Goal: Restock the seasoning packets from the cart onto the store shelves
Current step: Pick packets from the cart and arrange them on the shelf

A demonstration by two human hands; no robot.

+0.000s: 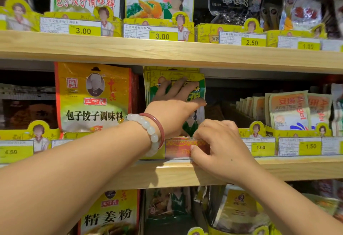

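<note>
A person's left hand point(176, 104) lies flat, fingers spread and straight, against the front of a stack of green-and-yellow seasoning packets point(194, 90) standing upright on the middle shelf point(167, 173) of a wooden store display — the packets sit between an orange packet point(92, 97) on their left and a dark gap on their right. A white bead bracelet point(148, 129) and a red bangle point(157, 125) circle the left wrist. The right hand point(220, 145), fingers curled, pinches the red price label point(181, 147) on the shelf's front rail, just below the stack. Yellow price tags point(261, 147) line the rail, and small yeast sachets point(289, 110) stand further right. The upper shelf point(167, 52) holds more packets.
</note>
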